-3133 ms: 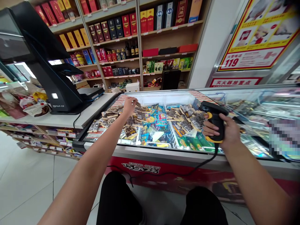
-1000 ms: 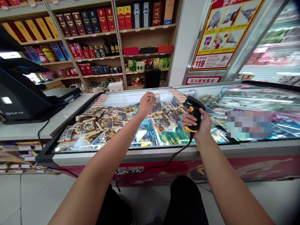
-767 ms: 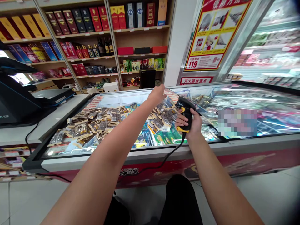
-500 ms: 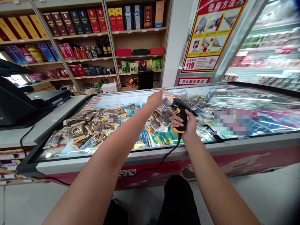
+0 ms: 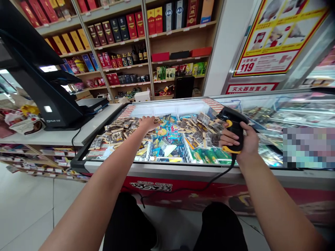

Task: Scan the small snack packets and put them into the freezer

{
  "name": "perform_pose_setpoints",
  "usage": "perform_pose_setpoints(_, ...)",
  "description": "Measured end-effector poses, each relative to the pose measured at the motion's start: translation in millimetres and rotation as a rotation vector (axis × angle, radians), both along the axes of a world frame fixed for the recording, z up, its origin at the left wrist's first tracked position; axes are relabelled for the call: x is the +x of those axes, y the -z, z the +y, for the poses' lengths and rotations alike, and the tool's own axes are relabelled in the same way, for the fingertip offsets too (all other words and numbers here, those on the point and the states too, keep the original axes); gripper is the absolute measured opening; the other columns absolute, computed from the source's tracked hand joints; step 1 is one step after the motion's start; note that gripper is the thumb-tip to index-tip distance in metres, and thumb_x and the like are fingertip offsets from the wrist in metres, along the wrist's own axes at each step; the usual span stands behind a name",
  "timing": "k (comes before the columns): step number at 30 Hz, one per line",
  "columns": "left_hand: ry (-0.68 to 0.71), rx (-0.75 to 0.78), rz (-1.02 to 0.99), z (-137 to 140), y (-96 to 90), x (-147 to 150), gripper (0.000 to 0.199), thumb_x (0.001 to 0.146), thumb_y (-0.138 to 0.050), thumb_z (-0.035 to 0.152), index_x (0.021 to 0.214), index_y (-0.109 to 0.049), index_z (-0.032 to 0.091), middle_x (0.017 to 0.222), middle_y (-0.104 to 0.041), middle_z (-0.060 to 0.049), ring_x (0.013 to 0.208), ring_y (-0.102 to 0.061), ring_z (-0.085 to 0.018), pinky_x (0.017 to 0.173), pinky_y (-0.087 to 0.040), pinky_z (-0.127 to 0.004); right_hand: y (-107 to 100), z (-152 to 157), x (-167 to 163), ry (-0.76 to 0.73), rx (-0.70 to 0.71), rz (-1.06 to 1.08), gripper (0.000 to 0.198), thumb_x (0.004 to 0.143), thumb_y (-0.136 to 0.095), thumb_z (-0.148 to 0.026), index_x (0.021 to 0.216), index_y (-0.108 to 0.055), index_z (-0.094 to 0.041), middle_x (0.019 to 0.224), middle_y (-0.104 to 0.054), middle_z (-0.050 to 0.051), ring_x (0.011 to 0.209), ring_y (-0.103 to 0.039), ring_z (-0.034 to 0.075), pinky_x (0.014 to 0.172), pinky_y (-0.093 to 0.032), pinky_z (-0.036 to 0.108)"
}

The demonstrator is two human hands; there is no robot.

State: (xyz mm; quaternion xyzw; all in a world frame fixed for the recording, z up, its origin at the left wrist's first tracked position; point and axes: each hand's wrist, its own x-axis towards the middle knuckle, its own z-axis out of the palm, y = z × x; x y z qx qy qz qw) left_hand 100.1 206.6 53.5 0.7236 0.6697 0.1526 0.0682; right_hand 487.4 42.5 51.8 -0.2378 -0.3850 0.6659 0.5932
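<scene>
My right hand (image 5: 248, 143) grips a black and yellow handheld barcode scanner (image 5: 231, 129), its head tilted to the upper left. A black cable hangs from its handle. My left hand (image 5: 146, 123) reaches over the left heap of snack packets (image 5: 117, 136). One small packet (image 5: 156, 120) with a dark label lies right beside its fingers. Those fingertips point away and down, so I cannot see whether they hold a packet. A second heap of similar packets (image 5: 202, 125) lies between the two hands, left of the scanner. Blue bags (image 5: 170, 134) lie in the middle wire basket.
The chest freezer (image 5: 162, 170) spans the front, its sliding glass beneath the scanner's right side. At left, a black scale terminal (image 5: 60, 104) stands on a white counter (image 5: 91, 123). Behind are shelves (image 5: 125, 42) of boxes and bottles. Green packs (image 5: 209, 155) lie near the freezer's front edge.
My left hand has moved from the right heap leftwards to the left heap. The view has turned left. My right hand still holds the barcode scanner.
</scene>
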Motion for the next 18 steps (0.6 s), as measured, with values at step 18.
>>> perform_pose_setpoints(18,0.008,0.284,0.14,-14,-10.1,30,0.024,0.105,-0.054,0.025,0.111,-0.074,0.014,0.105,-0.08,-0.02,0.112,-0.074,-0.036,0.104,-0.042,-0.046,8,6,5,-0.042,-0.003,-0.08,0.03,0.1,-0.06,-0.057,0.101,-0.064,-0.028,0.058,-0.027,-0.009,0.046,-0.005,0.009,0.047,-0.022,0.028)
